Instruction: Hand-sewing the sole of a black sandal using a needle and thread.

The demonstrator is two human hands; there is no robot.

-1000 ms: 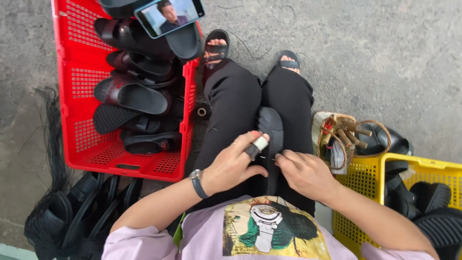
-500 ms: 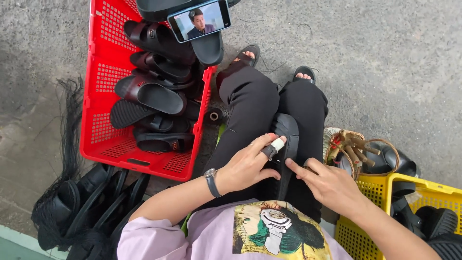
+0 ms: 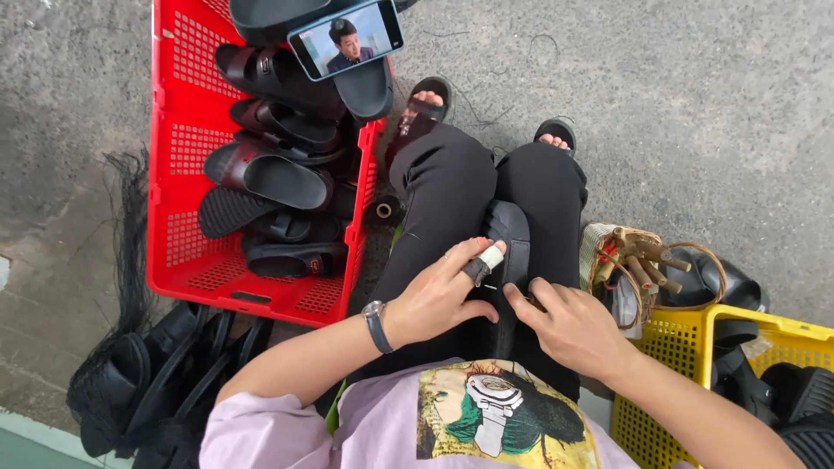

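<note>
A black sandal point(image 3: 508, 252) lies lengthwise on the person's lap, between the two black-trousered knees, its toe pointing away from the body. The left hand point(image 3: 439, 295) rests on the sandal's left edge with the fingers curled close together; its index finger wears a white and dark wrap at the tip, pressed against the sandal's side. A dark wristwatch point(image 3: 375, 326) sits on that wrist. The right hand point(image 3: 569, 326) lies on the sandal's right edge, fingers bent and narrow, thumb and forefinger pinched down at the strap area — whether they grip a thread or needle is too small to tell.

To the left stands a red plastic crate point(image 3: 182, 260) holding a heap of black sandals point(image 3: 278, 174); a smartphone point(image 3: 346, 39) with a lit screen leans on the topmost one. A small spool point(image 3: 383, 209) lies on the concrete floor point(image 3: 695, 104) just beside the crate's right wall. Lower left, a pile of loose black straps and soles point(image 3: 148, 382) lies on the floor. To the right, a small woven basket point(image 3: 630, 269) holds wooden-handled tools; just beyond it a yellow crate point(image 3: 695, 365) holds more black sandals — it touches the person's right arm.
</note>
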